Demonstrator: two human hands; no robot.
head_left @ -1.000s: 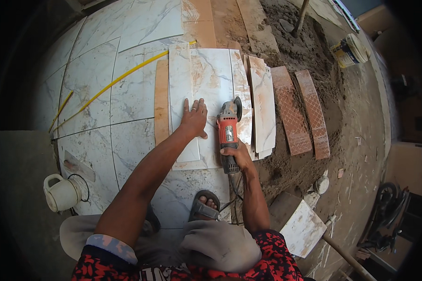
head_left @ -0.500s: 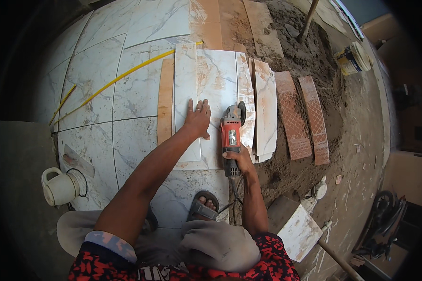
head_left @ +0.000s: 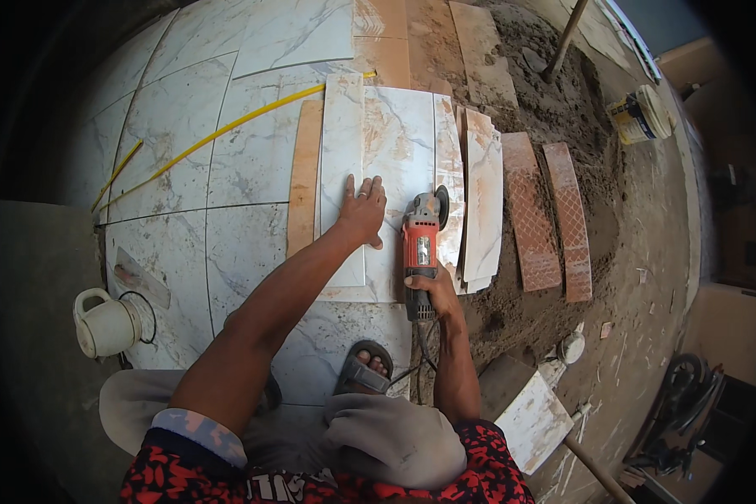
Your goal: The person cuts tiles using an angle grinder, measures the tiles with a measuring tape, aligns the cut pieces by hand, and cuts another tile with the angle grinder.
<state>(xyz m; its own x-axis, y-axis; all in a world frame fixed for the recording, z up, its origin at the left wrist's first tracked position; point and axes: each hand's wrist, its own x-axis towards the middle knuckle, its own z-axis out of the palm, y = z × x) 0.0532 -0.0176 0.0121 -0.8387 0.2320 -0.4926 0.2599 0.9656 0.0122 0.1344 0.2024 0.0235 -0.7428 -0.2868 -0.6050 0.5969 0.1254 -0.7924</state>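
My right hand (head_left: 435,290) is wrapped round the body of a red and grey angle grinder (head_left: 420,244). The grinder lies lengthwise over a white marbled tile (head_left: 399,134), its dark disc (head_left: 443,207) upright near the seam with a dusty tile strip (head_left: 448,151) on the right. My left hand (head_left: 364,210) rests with fingers spread, partly on a narrow white tile strip (head_left: 342,126) that lies over the larger tile. Left of that strip is a tan tile piece (head_left: 305,176). The grinder's cord runs back past my sandalled foot.
Stacked cut tile pieces (head_left: 482,193) and two reddish patterned strips (head_left: 532,218) lie to the right, beside dark loose soil (head_left: 596,193). A yellow tape measure (head_left: 227,128) stretches over the laid tiles. A pale jug (head_left: 107,323) stands left, a bucket (head_left: 643,115) far right.
The view has shifted slightly, so the tiles appear a little further right. Both hands and the grinder keep nearly the same places on the tiles.
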